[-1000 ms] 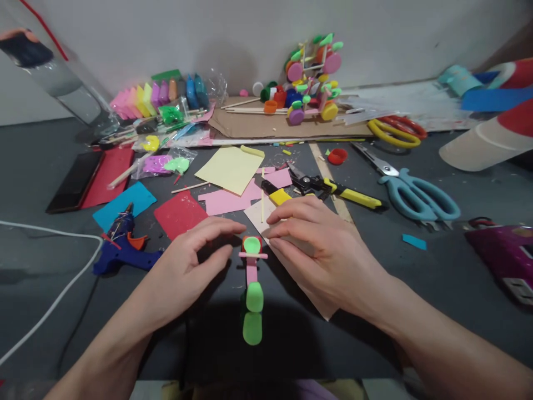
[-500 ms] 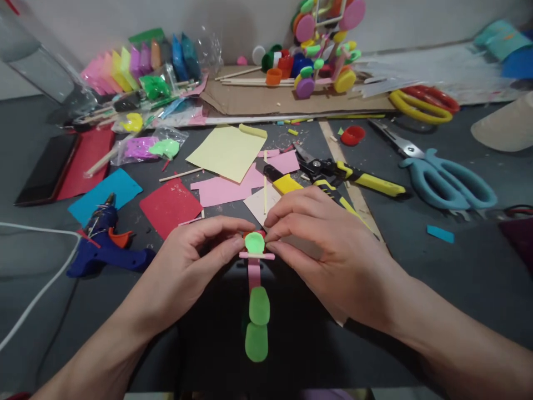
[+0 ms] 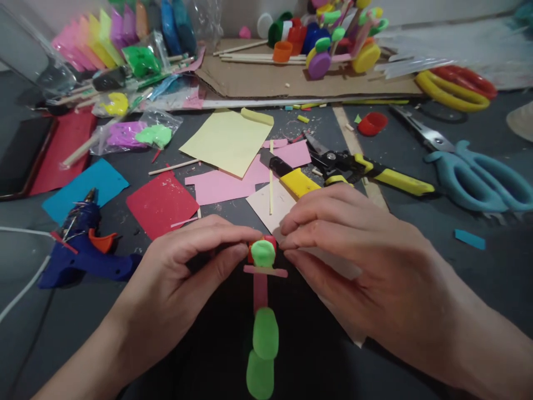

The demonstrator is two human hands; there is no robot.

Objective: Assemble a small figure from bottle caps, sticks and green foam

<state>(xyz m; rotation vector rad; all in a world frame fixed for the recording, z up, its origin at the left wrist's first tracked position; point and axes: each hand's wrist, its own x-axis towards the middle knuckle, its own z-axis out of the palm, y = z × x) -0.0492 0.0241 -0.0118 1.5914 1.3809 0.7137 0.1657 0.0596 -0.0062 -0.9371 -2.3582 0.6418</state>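
Between left hand [image 3: 195, 266] and right hand [image 3: 358, 272], model [image 3: 261, 291], pink, green

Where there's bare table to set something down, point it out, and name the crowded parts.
Right side: bare table lies between the blue scrap and the right forearm. Left side: another patch lies between the glue gun and the left forearm. The middle is crowded with papers and the knife; the back, with packets and cardboard.
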